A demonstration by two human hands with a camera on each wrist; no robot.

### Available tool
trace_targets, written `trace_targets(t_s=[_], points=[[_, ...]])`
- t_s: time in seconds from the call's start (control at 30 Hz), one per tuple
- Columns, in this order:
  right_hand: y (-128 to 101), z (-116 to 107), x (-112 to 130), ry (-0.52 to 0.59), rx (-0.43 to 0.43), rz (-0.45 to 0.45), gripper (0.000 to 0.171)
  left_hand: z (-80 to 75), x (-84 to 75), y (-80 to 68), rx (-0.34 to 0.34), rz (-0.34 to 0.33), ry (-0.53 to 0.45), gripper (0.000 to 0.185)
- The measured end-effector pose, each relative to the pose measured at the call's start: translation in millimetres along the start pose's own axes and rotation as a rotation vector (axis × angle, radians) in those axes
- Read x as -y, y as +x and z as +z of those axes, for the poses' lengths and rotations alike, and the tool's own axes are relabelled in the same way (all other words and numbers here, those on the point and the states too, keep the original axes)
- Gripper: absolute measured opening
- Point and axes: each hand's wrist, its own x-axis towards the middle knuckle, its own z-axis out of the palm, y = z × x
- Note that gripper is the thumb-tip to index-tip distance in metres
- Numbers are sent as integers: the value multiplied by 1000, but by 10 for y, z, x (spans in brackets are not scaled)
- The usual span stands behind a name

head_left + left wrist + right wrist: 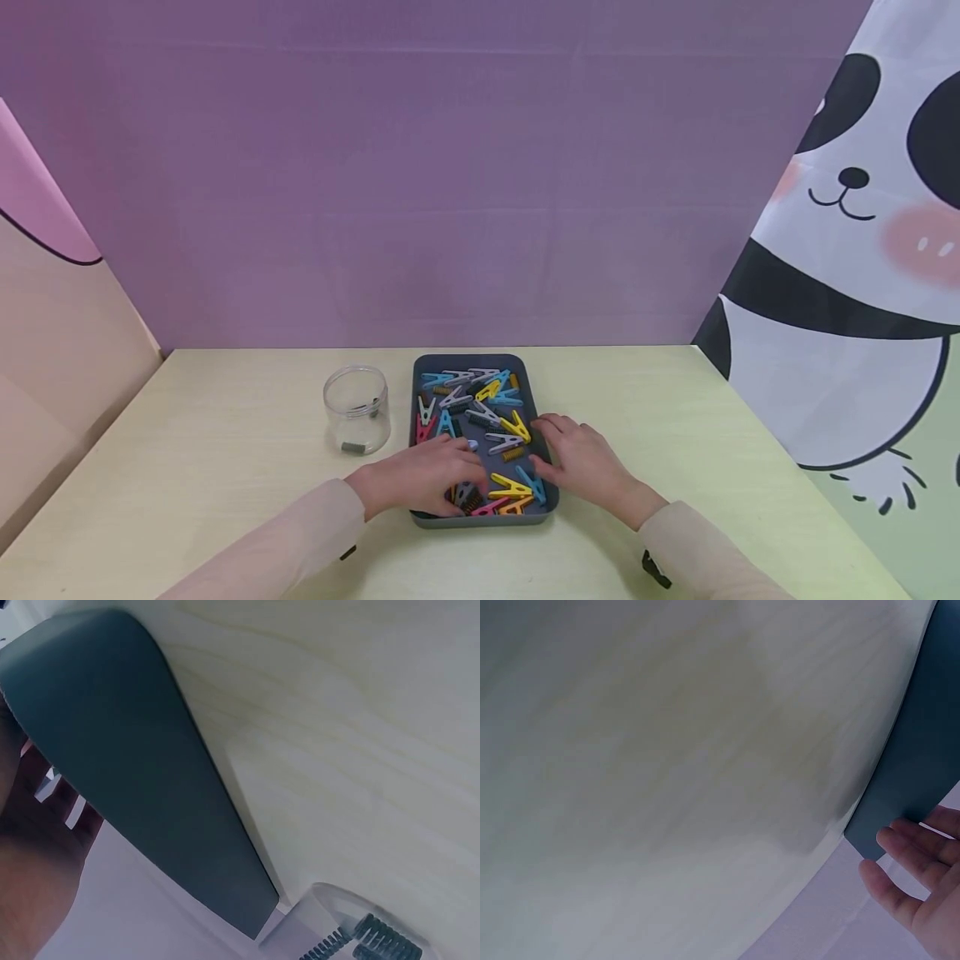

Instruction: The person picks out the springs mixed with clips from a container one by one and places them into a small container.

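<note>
A dark grey tray (480,521) holds clothespins in several colours, such as a yellow clothespin (514,427), with loose springs among them. My left hand (427,473) reaches over the tray's left wall into its near left part. Dark springs (468,497) lie between its thumb and forefinger, which look apart; in the left wrist view the tray wall (135,750) hides most of that hand. My right hand (588,462) is at the tray's right rim, fingers loosely extended and thumb apart. In the right wrist view its fingers (922,855) show beside the tray wall, holding nothing.
Left of the tray stands a clear round jar (357,408) with a few dark springs (386,941) inside. Both stand on a pale wooden table (225,467). A purple backdrop (420,183) rises behind it, and a panda-printed panel (847,275) stands to the right.
</note>
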Motion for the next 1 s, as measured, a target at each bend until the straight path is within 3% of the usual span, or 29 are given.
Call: trace_targets(t_s=[0.73, 1.0], points=[[-2, -5, 12, 3, 2, 4, 48, 36, 18, 15, -20, 15, -18, 34], [2, -4, 10, 1, 7, 5, 49, 39, 28, 18, -20, -8, -43, 33]])
